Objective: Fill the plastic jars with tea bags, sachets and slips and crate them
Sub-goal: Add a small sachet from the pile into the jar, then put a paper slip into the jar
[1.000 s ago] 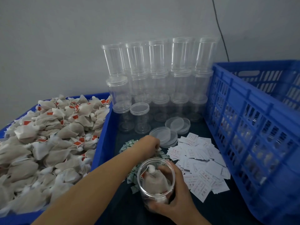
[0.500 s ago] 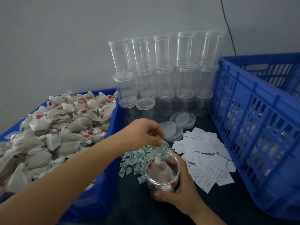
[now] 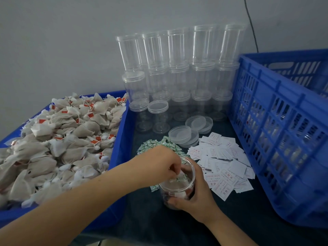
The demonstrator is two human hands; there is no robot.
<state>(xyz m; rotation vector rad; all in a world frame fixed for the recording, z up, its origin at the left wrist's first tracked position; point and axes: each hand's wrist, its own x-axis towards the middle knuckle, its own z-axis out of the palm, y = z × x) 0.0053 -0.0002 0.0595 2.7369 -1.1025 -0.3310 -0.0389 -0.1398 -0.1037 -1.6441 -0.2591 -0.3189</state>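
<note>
Two hands are working: your right hand (image 3: 193,190) is gripping the light, slippery jar (image 3: 177,185) round its side while your left hand (image 3: 159,164) is pinching a small, floppy sachet (image 3: 181,177) over its mouth.

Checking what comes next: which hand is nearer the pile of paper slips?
Right. The right hand grips the jar just beside the paper slips; the left hand is over the jar's far side.

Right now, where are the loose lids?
Head view, centre: the loose lids lie on the dark tabletop between the empty jars and the paper slips.
</note>
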